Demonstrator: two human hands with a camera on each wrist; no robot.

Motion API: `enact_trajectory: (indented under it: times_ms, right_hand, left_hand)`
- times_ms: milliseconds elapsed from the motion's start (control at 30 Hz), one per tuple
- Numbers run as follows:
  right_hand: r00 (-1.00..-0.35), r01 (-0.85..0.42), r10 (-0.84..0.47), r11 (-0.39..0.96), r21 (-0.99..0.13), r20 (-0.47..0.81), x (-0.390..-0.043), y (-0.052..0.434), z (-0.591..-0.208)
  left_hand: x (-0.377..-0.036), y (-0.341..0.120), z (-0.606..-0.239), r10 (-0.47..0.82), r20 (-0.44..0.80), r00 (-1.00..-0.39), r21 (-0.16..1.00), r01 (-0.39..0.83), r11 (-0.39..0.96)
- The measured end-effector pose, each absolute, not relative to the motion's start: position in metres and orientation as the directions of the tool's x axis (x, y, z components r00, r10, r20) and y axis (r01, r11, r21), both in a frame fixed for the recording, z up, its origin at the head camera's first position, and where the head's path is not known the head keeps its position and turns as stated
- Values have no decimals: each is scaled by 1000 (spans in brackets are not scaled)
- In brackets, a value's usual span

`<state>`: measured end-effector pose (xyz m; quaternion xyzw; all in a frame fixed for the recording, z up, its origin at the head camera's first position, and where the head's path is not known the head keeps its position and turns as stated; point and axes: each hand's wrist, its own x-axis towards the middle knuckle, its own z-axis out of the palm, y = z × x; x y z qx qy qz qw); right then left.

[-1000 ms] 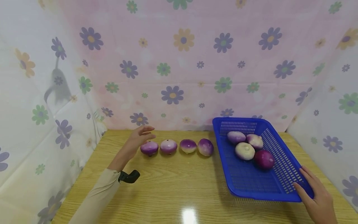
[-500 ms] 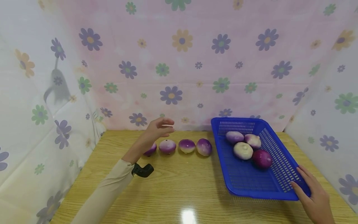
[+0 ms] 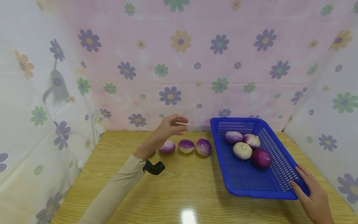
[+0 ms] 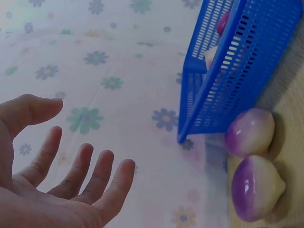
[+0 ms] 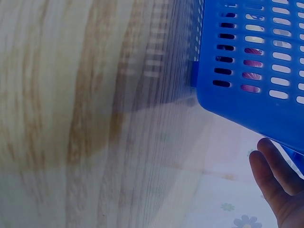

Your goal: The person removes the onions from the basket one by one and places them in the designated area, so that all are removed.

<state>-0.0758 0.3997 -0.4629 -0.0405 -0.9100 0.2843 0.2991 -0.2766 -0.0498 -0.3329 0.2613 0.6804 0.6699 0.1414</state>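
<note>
blue basket (image 3: 249,179), four bulbs (image 3: 242,151) inside

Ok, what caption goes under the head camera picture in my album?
Left hand hovering by a row of purple-and-white vegetables, right hand touching a blue basket with four more inside.

Four bulbs (image 3: 186,146) lie in a row on the table (image 3: 179,186), left of a basket (image 3: 246,181) holding four others (image 3: 242,151).

pink floral backdrop (image 3: 195,77) | pale side sheets (image 3: 22,109) | wood-grain table (image 3: 181,183) | glare (image 3: 188,216)
</note>
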Motion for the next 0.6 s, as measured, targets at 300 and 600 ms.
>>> enact_trajectory:
  times_ms: [300,600]
  right_hand:
    - [-814,-97,242,839,-535,528,-77,401,-465]
    - [-813,-95,244,840,-534,529,-76,400,-465]
  left_hand:
    - [-280,-27,-332,583,181,-792,982,181,-58]
    - [-285,-4,-332,613,197,-765,978,201,-63]
